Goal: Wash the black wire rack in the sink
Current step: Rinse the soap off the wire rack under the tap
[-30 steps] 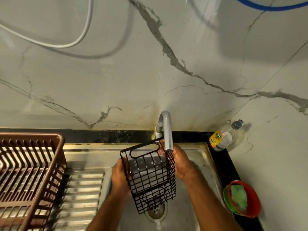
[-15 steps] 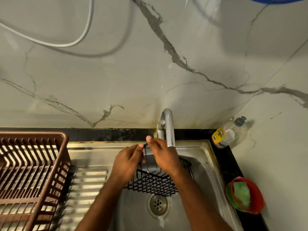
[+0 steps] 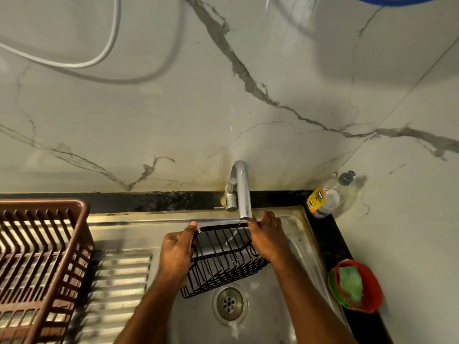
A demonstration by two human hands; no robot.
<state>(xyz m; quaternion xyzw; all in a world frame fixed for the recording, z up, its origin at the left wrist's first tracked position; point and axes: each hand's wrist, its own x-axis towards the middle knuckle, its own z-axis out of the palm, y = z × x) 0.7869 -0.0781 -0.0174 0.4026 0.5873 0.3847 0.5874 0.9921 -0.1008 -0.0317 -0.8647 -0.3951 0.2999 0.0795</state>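
The black wire rack [image 3: 223, 259] hangs over the steel sink [image 3: 293, 247], tilted with its open side toward me. My left hand [image 3: 177, 252] grips its left edge, thumb up at the top corner. My right hand [image 3: 267, 235] grips the right edge near the top rail. A thin stream of water runs from the chrome tap [image 3: 242, 189] onto the rack's upper wires. The drain [image 3: 229, 304] lies just below the rack.
A brown plastic dish basket [image 3: 44, 256] stands on the ribbed drainboard [image 3: 116, 284] at left. A dish soap bottle [image 3: 323, 199] leans in the back right corner. A red bowl with a green scrubber [image 3: 355, 286] sits on the black counter edge at right.
The rack has been turned from a flat-lying pose to face me under the tap. My hands have moved apart from the top middle to its left and right edges.
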